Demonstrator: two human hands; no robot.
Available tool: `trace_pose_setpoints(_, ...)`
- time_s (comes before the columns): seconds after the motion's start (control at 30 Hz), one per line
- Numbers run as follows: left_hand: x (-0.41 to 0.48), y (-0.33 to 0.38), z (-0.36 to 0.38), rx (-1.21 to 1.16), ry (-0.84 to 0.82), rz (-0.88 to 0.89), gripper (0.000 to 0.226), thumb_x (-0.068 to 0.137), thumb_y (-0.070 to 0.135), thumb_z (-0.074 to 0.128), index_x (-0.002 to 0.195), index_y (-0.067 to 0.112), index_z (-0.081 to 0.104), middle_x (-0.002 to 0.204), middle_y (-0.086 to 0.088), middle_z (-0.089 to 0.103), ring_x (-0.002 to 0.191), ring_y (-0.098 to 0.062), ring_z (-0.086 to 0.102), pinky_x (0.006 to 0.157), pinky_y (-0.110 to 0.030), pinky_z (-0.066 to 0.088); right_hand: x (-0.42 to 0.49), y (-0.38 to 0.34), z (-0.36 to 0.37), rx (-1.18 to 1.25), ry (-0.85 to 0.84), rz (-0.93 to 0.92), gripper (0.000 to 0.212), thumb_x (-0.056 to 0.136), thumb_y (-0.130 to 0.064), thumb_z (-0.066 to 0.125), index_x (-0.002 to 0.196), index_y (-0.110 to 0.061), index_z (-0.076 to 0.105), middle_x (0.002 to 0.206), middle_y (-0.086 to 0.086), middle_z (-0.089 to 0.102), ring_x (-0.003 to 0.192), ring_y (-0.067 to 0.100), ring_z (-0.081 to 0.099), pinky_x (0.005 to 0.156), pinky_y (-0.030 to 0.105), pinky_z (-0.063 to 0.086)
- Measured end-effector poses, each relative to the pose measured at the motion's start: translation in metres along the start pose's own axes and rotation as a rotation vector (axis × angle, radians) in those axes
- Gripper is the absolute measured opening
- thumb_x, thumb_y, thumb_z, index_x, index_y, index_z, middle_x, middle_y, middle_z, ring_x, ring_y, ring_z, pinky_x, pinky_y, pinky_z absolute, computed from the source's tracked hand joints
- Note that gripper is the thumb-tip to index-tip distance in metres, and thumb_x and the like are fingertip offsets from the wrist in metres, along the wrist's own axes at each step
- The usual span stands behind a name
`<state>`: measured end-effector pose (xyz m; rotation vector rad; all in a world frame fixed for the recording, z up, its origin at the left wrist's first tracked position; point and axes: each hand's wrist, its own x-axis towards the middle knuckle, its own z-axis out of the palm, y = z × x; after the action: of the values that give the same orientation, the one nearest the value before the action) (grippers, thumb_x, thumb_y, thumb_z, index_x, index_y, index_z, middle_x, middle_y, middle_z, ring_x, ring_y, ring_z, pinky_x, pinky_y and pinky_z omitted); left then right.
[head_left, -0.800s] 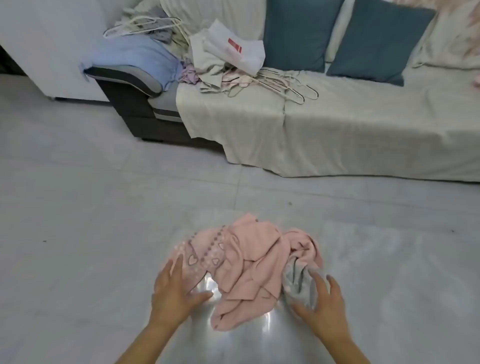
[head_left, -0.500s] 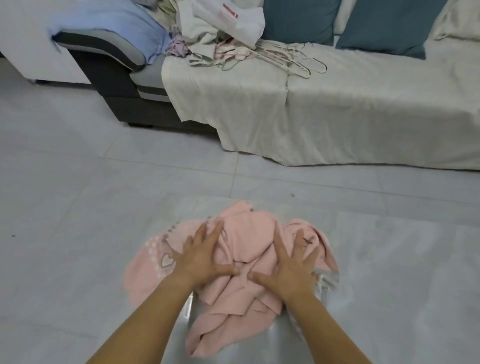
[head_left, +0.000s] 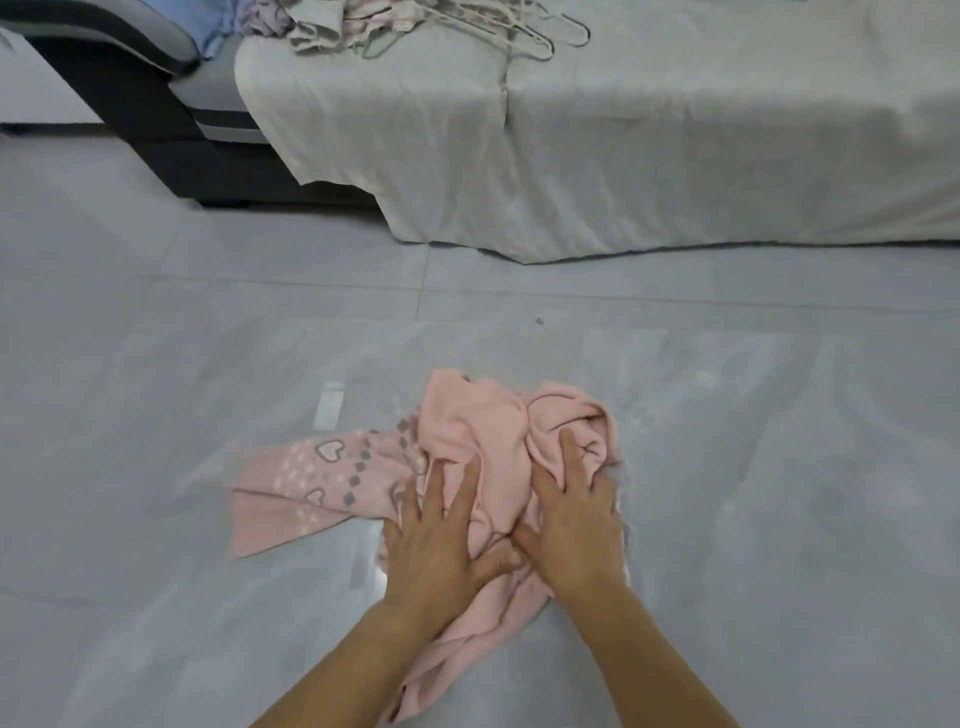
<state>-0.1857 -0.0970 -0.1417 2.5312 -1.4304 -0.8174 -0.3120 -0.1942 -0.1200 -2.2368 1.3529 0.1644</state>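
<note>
A crumpled pink garment (head_left: 478, 431) lies on a clear plastic sheet (head_left: 727, 467) spread over the grey tiled floor. Its left part, patterned with grey and white hearts (head_left: 322, 478), is spread flat toward the left. My left hand (head_left: 441, 530) presses flat on the lower middle of the heap, fingers straight and spread. My right hand (head_left: 571, 509) presses on the right side of the heap beside it, fingers straight, thumbs nearly touching. Some grey fabric shows at the heap's right edge under my right hand.
A sofa draped in a pale cover (head_left: 623, 145) fills the back. Wire hangers (head_left: 498, 31) and loose clothes (head_left: 322, 26) lie on its seat. Its dark grey armrest (head_left: 124, 62) stands at the back left. Tiled floor (head_left: 156, 364) surrounds the sheet.
Both hands moved from the heap's outer edges onto its middle and now press down side by side. The heart-patterned part has spread out to the left. The view tilted down.
</note>
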Motion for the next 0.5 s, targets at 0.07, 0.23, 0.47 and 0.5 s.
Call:
trace_pose_setpoints(0.07,-0.020,0.035,0.018,0.010,-0.032,0.022,0.102,0.048,0.097,0.006,0.130,0.051,-0.034,0.153,0.003,-0.022,0.142,-0.036,-0.008,0.111,-0.058,0.010,-0.025,0.035,-0.008,-0.018,-0.008,0.032,0.078,0.082,-0.047,0.055,0.144,-0.046,0.007,0.156,-0.008,-0.019,0.133,0.035,0.015,0.105,0.045,0.032)
trace_pose_setpoints(0.23,-0.075,0.131,0.084,0.051,-0.100,0.053,0.095,0.063,0.090,0.013,0.143,0.043,-0.005,0.154,-0.012,0.021,0.131,-0.051,0.029,0.088,-0.066,0.039,-0.098,0.146,-0.015,-0.091,0.015,0.137,0.089,0.071,-0.051,0.064,0.141,-0.049,0.010,0.158,-0.007,-0.005,0.132,0.043,0.024,0.092,0.050,0.046)
trace_pose_setpoints(0.47,-0.141,0.218,0.148,-0.106,-0.134,0.013,0.090,0.059,0.090,0.014,0.126,0.054,-0.036,0.149,0.000,-0.027,0.141,-0.043,-0.007,0.107,-0.063,0.015,-0.164,0.249,-0.036,-0.133,-0.005,0.110,0.084,0.069,-0.054,0.064,0.141,-0.044,0.022,0.158,-0.002,0.009,0.125,0.045,0.036,0.088,0.048,0.045)
trace_pose_setpoints(0.5,-0.144,0.222,0.149,-0.110,-0.131,0.004,0.089,0.058,0.090,0.012,0.122,0.055,-0.039,0.146,0.004,-0.033,0.141,-0.039,-0.012,0.109,-0.061,0.011,-0.168,0.254,-0.040,-0.123,-0.024,0.096,0.080,0.073,-0.057,0.059,0.142,-0.044,0.022,0.159,-0.003,0.004,0.128,0.042,0.032,0.091,0.046,0.042)
